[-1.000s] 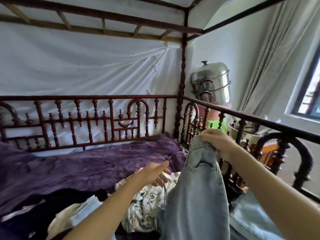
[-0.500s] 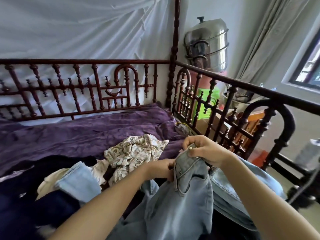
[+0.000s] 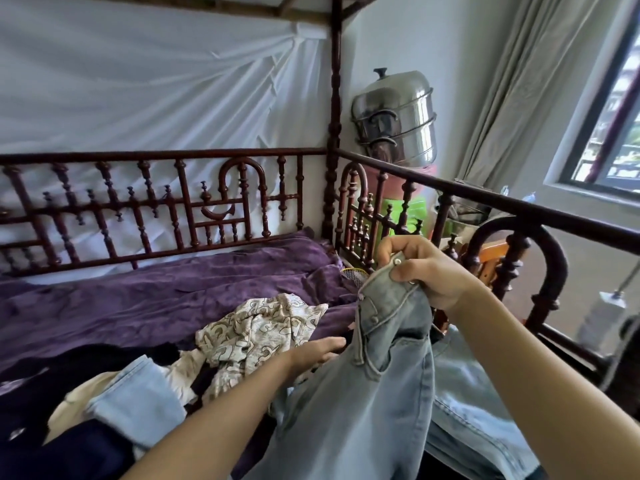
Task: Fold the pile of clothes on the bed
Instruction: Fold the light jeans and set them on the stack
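Barely begun, seemingly: across the bed [image 3: 138,306], nothing folded, just a rumpled pile of clothes [image 3: 256,334] at its near side. Above that, jeans [image 3: 363,410] hanging by the waistband, pinched in the right hand [image 3: 426,271]. Beside the denim, left hand [image 3: 311,355] flat-fingered, holding nothing.

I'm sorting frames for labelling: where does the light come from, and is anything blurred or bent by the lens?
Head view: daylight comes from the overexposed window at right; its frame leans, wide-lens distortion; the jeans gripped by the right hand are sharp; the left hand and the denim cuff look slightly smeared.
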`<state>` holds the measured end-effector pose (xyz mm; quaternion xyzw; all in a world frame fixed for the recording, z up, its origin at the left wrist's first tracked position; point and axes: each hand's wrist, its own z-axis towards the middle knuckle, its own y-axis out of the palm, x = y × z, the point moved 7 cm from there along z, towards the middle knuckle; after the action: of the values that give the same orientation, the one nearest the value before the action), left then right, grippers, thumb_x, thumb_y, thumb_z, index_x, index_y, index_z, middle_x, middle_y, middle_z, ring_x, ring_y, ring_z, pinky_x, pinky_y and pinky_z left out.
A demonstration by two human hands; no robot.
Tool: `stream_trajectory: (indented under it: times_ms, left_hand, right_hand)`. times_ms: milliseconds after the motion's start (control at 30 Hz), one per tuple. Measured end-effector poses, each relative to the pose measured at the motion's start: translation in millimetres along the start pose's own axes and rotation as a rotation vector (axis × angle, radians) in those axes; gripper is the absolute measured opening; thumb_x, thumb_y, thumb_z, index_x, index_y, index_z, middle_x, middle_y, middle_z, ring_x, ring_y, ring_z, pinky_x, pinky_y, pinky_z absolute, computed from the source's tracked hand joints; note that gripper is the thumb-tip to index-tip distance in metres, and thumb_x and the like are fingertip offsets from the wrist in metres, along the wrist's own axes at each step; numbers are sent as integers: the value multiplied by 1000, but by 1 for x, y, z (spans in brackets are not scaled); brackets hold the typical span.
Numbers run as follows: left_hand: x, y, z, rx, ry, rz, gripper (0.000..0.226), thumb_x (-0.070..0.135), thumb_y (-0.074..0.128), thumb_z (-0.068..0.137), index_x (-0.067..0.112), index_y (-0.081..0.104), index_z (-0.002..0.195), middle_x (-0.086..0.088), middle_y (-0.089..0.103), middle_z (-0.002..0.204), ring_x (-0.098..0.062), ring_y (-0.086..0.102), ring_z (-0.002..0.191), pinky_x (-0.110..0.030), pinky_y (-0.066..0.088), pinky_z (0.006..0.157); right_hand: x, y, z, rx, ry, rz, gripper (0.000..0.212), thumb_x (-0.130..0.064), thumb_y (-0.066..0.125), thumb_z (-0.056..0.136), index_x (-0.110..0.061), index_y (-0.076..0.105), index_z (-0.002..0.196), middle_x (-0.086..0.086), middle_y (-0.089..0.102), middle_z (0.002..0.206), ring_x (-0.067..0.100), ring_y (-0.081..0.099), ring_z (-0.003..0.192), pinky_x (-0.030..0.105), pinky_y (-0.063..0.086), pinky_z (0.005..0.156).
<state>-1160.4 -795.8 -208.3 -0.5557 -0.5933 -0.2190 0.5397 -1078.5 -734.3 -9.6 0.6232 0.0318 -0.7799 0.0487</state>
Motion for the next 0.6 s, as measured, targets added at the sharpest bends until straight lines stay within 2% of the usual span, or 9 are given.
stream_trajectory:
  times_ms: [33, 67, 133, 200, 367, 467, 500, 533, 600]
  left_hand:
    - [6, 1, 3, 8, 24, 36, 18, 22, 44, 97, 13, 58, 91, 5, 69, 86, 2, 64, 77, -17, 50, 85]
    - [9, 3, 8, -4, 22, -15, 29, 9, 33, 100, 12, 54, 81, 10, 68, 66, 8, 61, 58, -10, 49, 70]
    - [24, 11, 3, -37, 28, -163, 42, -3, 23, 100, 13, 47, 70, 10, 59, 49, 9, 52, 38, -14, 48, 65]
    - [26, 10, 8, 9, -8, -219, 39, 2, 23, 100, 12, 49, 73, 10, 61, 52, 9, 54, 42, -16, 49, 68]
    - [43, 23, -6, -63, -84, -117, 40, 11, 18, 102, 11, 45, 73, 16, 57, 40, 9, 53, 39, -5, 41, 50]
    - [26, 15, 13, -90, -86, -70, 18, 14, 43, 97, 2, 51, 108, 8, 59, 72, -1, 56, 73, -12, 48, 75]
    - [23, 8, 18, -54, -34, -21, 37, 21, 57, 86, -4, 54, 113, 4, 57, 81, -10, 53, 84, -23, 48, 87]
    - [20, -1, 16, 5, -33, -38, 38, 24, 64, 79, -6, 62, 102, 1, 58, 82, -14, 52, 85, -29, 49, 86]
    - [13, -26, 7, 174, -23, -184, 22, 13, 62, 85, 4, 61, 64, -1, 57, 60, -9, 51, 58, -21, 45, 59]
  right_hand:
    - [-3, 0, 3, -1, -9, -7, 11, -10, 64, 48, -18, 65, 55, -1, 59, 50, 7, 55, 43, 16, 45, 42]
    - [-4, -1, 5, 2, -11, -10, 11, -9, 64, 48, -18, 65, 55, 0, 59, 50, 7, 55, 43, 16, 45, 42]
    - [-4, -4, 8, 14, -1, -11, 10, -9, 64, 48, -17, 65, 55, 0, 58, 51, 8, 55, 44, 17, 46, 43]
    - [-3, -10, 8, 36, -3, -6, 10, -10, 64, 47, -16, 64, 55, 1, 57, 51, 9, 54, 44, 17, 45, 43]
    - [-5, -23, 0, 77, -11, 50, 10, -7, 64, 47, -14, 64, 55, 2, 58, 49, 9, 55, 41, 16, 46, 41]
    - [-7, -29, -6, 104, -18, 51, 10, -8, 64, 47, -14, 64, 54, 1, 57, 49, 9, 55, 41, 16, 45, 40]
    - [-7, -33, -9, 124, -20, 49, 10, -8, 64, 47, -15, 64, 54, 1, 57, 49, 9, 55, 41, 16, 45, 40]
    - [-7, -39, -13, 147, -19, 44, 10, -9, 64, 46, -16, 64, 54, 1, 58, 49, 9, 55, 42, 16, 45, 40]
    - [-4, -52, -21, 183, -8, 37, 10, -10, 65, 46, -17, 64, 54, 1, 58, 51, 10, 55, 44, 17, 46, 41]
